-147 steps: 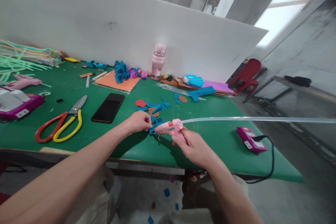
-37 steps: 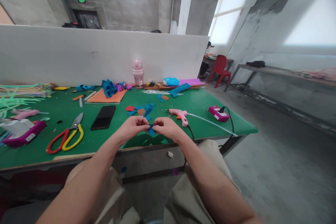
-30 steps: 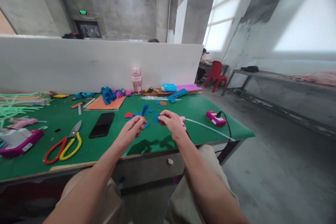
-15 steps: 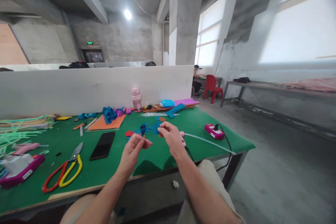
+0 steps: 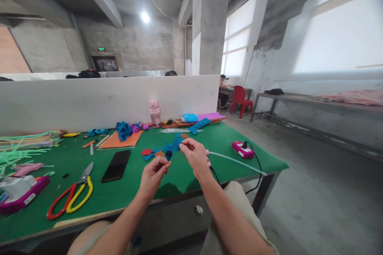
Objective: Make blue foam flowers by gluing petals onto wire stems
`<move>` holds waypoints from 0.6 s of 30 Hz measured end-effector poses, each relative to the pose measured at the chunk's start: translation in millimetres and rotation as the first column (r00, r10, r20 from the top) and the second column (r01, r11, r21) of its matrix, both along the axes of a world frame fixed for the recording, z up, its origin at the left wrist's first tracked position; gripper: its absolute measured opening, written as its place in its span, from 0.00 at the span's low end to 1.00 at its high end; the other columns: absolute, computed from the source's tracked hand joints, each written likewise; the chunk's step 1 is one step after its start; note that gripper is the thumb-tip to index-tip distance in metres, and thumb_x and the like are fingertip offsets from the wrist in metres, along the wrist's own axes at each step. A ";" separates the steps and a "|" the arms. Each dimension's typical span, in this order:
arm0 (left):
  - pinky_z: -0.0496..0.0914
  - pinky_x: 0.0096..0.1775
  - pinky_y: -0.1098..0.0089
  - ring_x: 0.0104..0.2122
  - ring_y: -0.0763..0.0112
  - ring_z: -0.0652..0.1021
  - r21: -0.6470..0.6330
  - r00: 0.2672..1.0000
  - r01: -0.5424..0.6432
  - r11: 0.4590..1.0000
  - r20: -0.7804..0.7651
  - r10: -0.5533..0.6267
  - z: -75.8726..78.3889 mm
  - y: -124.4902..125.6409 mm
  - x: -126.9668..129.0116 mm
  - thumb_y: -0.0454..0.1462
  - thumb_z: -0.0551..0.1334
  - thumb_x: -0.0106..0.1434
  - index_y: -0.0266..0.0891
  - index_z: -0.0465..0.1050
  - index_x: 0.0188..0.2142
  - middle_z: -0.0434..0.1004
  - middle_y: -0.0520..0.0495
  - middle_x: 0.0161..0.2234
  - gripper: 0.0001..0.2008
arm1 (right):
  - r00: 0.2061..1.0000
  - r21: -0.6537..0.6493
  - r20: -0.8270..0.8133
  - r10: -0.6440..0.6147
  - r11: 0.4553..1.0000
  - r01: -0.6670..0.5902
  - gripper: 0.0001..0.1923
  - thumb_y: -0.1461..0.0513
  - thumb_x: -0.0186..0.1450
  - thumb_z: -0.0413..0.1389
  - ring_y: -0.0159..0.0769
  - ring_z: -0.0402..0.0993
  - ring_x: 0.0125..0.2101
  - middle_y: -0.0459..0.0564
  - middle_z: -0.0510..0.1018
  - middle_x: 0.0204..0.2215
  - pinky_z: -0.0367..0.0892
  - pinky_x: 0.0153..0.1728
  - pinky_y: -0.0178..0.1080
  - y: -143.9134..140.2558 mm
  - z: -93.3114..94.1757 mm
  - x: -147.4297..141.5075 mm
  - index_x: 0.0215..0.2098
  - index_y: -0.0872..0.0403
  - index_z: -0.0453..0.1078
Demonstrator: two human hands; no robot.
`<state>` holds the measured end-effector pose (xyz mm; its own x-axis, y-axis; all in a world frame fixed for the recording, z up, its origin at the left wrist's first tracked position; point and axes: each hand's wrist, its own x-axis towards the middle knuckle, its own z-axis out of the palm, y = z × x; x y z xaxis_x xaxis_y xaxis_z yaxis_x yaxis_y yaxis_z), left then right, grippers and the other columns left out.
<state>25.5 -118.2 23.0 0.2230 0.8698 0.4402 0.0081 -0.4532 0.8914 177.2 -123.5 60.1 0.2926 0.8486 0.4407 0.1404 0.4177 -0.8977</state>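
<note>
Holding a small rolled piece of blue foam [image 5: 168,153] above the green-topped counter [image 5: 125,191], our left hand [image 5: 154,173] pinches its lower end between thumb and fingertips, so the piece stands just above the knuckles. Our right hand [image 5: 194,155] sits just beside it to the right, fingers closed in a pinch on a blue foam strip [image 5: 176,146] that runs leftward to the rolled piece. The two hands are near each other but not touching, with the blue foam bridging the gap between them. Whether the strip and the roll are one piece, we cannot tell.

Behind the hands we note loose foam cut-outs in blue, red and orange [image 5: 152,153] lying on the counter. A pink glue gun [image 5: 207,158] is mostly hidden behind our right hand, with a clear glue stick [image 5: 236,161] extending from it to the right. A magenta power adapter with a black cable [image 5: 243,149] lies near the right edge of the counter.

To the left lie a black phone, face up [image 5: 116,165], and large scissors with red and yellow handles [image 5: 72,195]. Further back we record an orange foam sheet [image 5: 121,140], a cluster of blue foam flowers [image 5: 124,129] and a pink water bottle [image 5: 154,112] standing upright against the white partition board [image 5: 89,101].
</note>
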 end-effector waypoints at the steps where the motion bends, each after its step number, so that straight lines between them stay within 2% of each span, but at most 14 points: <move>1: 0.61 0.27 0.73 0.23 0.74 0.66 -0.008 1.000 -0.001 1.000 0.005 0.001 -0.2 0.3 0.2 0.41 0.62 0.54 0.39 0.68 0.24 0.65 0.53 0.20 0.09 | 1.000 0.002 0.009 -0.003 1.000 0.003 0.08 0.57 0.54 0.53 0.31 0.63 0.21 0.43 0.67 0.18 0.59 0.23 0.32 -0.4 0.2 0.1 0.24 0.54 0.66; 10: 0.63 0.26 0.73 0.20 0.76 0.68 -0.081 0.997 0.023 0.996 0.079 -0.016 -1.7 2.5 -0.7 0.39 0.64 0.52 0.38 0.69 0.24 0.68 0.54 0.19 0.08 | 0.999 0.002 0.043 0.015 1.000 -0.015 0.07 0.58 0.54 0.53 0.31 0.64 0.21 0.43 0.67 0.18 0.59 0.24 0.33 -5.4 3.4 -5.5 0.22 0.54 0.65; 18: 0.65 0.27 0.72 0.21 0.75 0.70 -0.148 0.981 0.059 0.987 0.190 -0.031 -1.9 3.1 -0.7 0.38 0.66 0.50 0.36 0.71 0.25 0.70 0.52 0.22 0.08 | 0.993 -0.024 0.116 -0.013 1.000 0.015 0.08 0.58 0.55 0.51 0.31 0.65 0.21 0.43 0.69 0.18 0.60 0.23 0.33 -3.7 -3.0 -9.9 0.22 0.54 0.65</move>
